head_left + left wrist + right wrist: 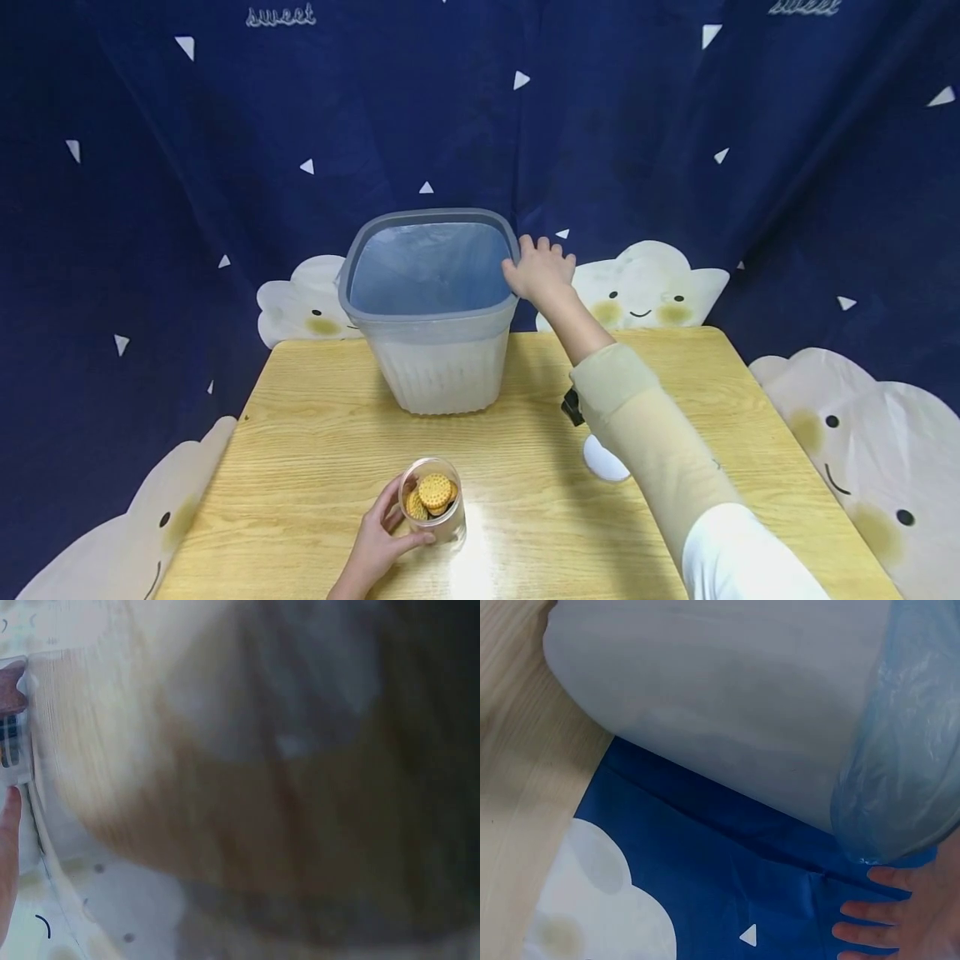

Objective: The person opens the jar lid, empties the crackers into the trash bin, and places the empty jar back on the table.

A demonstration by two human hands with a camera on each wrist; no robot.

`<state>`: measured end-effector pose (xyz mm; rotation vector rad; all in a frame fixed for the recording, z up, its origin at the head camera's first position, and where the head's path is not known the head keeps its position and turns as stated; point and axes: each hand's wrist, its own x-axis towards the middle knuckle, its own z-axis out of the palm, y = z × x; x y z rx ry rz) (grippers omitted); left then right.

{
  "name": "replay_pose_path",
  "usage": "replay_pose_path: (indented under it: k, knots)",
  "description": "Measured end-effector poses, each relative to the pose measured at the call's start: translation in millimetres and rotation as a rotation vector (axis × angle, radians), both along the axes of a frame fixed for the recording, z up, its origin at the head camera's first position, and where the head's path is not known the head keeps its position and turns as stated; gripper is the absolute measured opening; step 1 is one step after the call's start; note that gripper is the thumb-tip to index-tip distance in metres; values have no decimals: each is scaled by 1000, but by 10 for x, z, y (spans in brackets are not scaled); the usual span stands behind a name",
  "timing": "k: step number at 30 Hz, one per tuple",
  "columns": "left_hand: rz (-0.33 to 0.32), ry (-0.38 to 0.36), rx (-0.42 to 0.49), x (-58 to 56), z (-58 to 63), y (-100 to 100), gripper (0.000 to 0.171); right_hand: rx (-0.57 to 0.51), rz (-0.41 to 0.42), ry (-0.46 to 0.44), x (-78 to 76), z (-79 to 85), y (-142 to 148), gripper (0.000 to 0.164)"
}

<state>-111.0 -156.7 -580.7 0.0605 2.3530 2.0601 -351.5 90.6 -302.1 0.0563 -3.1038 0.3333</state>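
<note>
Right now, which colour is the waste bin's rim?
The rim is grey; the head view shows it best.

One wastebasket (446, 362) had one jar (450, 528) at six o'clock, one disc (604, 461) at four. Two hands (378, 540) (543, 272) and at least three biscuits (435, 491) showed.

Clear open jar (452, 532) w/ round yellow biscuits (434, 492); upright white bin (442, 372) w/ bluish liner (911, 742) behind.

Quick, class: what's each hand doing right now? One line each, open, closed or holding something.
Left hand: holding the clear jar of round biscuits.
Right hand: open, fingers spread, at the bin.
</note>
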Motion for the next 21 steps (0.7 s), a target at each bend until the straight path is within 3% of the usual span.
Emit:
replay_pose_path:
  k: [6,13,21]
  knots:
    - [1,10,-13,2,22,2,88,-9,3,-48,-5,-14,1,61]
    - [-18,-6,-32,60,296,53,87,-8,9,-75,-10,-35,19,61]
    - [-36,74,-42,18,74,27,85,-16,19,-87,-11,-43,27,60]
